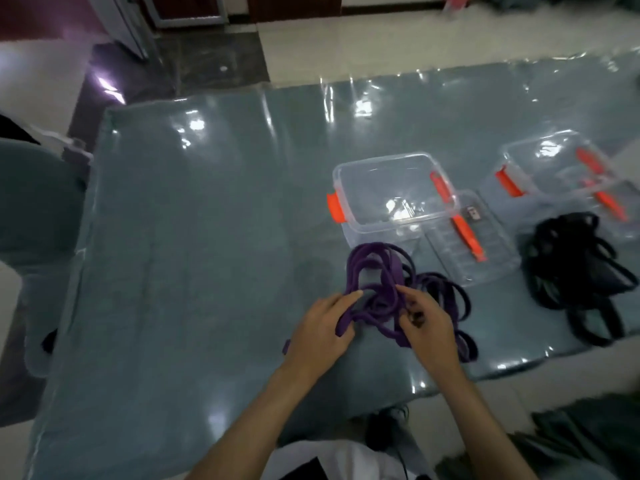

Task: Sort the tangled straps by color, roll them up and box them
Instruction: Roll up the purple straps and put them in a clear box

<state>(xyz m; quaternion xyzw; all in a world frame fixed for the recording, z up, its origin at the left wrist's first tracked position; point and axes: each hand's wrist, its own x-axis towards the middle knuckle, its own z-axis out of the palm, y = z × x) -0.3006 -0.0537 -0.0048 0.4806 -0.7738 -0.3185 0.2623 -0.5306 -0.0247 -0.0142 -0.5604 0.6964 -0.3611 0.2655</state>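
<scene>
Both hands work in the purple straps [381, 271]; the left hand [322, 327] grips one band; the right hand [427, 327] pinches another; the black straps [575, 268] lie apart.

Second clear box [568, 178] cut off by right edge, small label on the flat lid [473, 213] too blurred to read, purple straps [377, 271] partly hidden under both hands, fingertip contact unclear
</scene>
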